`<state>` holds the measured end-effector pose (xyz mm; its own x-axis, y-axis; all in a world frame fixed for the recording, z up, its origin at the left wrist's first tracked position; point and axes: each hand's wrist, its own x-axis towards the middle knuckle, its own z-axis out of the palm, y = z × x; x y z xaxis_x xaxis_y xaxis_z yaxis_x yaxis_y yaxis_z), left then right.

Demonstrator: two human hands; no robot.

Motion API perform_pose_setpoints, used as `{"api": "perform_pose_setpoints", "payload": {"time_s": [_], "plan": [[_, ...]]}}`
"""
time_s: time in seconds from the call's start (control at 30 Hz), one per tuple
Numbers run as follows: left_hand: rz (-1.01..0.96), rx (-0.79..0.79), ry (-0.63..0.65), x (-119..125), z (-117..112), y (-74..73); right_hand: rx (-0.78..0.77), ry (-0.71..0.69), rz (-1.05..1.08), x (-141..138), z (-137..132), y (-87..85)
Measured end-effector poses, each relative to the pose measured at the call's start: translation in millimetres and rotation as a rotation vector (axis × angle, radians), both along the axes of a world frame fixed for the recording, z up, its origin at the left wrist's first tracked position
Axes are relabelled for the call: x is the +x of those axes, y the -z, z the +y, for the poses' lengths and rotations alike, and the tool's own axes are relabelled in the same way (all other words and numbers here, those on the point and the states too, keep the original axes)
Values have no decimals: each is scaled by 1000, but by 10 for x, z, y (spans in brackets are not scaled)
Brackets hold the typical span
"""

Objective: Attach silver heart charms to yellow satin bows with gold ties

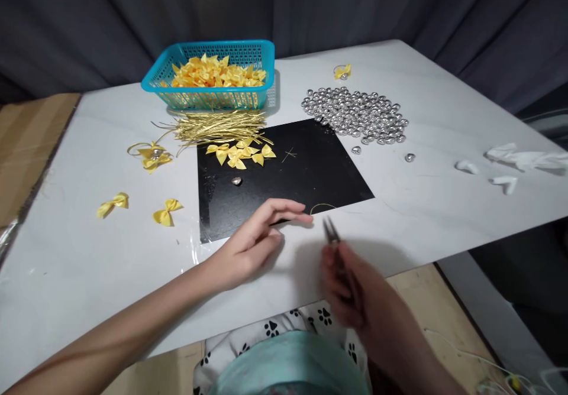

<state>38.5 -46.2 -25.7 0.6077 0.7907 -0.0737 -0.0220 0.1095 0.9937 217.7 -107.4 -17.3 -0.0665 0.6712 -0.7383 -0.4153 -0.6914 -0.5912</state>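
My right hand (355,282) is wrapped round a pair of pliers (331,230), slightly blurred, with the jaws pointing up and away from me. My left hand (257,241) rests over the near edge of a black board (328,170), its fingers stretched out and the thumb apart. Just beyond those fingertips curves a thin gold wire (323,205); whether they touch it I cannot tell. On the board lie several yellow ribbon bows (237,155), a silver heart-shaped bead (236,181) and a few short wire pieces (290,155).
Behind the board, a bundle of gold ties (222,127) lies before a blue basket (208,89) full of yellow bows. Silver beads (355,114) are heaped at back right. Bow pieces with a loop (153,155) sit left, another bow piece (343,72) behind. White scraps (523,157) lie right.
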Motion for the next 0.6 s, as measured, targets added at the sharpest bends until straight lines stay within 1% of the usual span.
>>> {"api": "perform_pose_setpoints", "payload": {"time_s": [0.03,0.1,0.13,0.17,0.23,0.33,0.37,0.4,0.47,0.6], "plan": [[24,42,-71,0,5,1,104,24,-134,124,54,-8],[58,80,-190,3,16,-2,322,25,-412,352,171,-34],[67,72,-225,6,22,-6,421,17,-611,441,232,-47],[73,55,-248,10,27,-12,491,-22,-788,506,296,-55],[88,19,-267,17,34,-24,576,-176,-1025,565,433,-45],[126,3,-278,22,35,-29,734,-557,-1143,523,645,25],[140,4,-279,21,35,-25,773,-657,-1173,494,707,49],[153,2,-276,19,35,-19,795,-725,-1191,463,758,67],[171,-6,-270,11,38,-2,811,-809,-1227,407,819,77],[198,-7,-252,-6,55,31,804,-922,-1330,333,775,35]]}}
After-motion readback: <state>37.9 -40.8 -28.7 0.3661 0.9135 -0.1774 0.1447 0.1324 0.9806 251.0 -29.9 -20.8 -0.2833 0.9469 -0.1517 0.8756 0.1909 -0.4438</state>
